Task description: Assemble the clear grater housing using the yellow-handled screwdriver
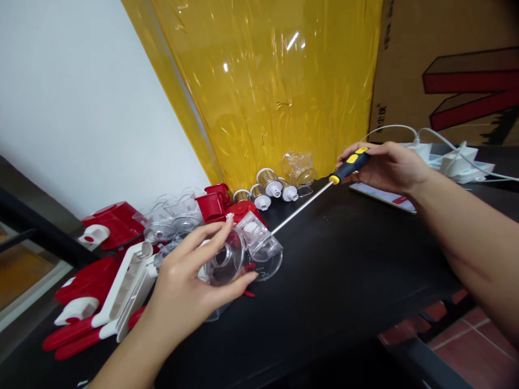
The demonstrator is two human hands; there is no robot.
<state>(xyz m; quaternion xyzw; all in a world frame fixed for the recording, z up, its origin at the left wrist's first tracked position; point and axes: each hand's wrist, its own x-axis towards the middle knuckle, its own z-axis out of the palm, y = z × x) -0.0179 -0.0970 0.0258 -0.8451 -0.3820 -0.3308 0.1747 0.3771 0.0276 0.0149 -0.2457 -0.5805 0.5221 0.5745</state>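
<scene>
My right hand (389, 165) grips a screwdriver (351, 165) by its black and yellow handle. The long metal shaft slopes down to the left, its tip at a clear plastic housing (227, 259). Around that housing my left hand (190, 275) is closed, thumb below and fingers above. The housing has a round drum end and a square chute-like part; whether the tip touches a screw I cannot tell. Just behind it, partly hidden, lies a clear round dish (270, 267) with small screw-like bits in it.
Red plastic parts (213, 204) and metal grater drums (267, 181) stand behind. Left are white-and-red handled pieces (125, 286), red bases (115, 224) and clear housings (174, 213). A phone (381, 195) and a power strip (462, 162) with cables lie right on the black table (344, 281).
</scene>
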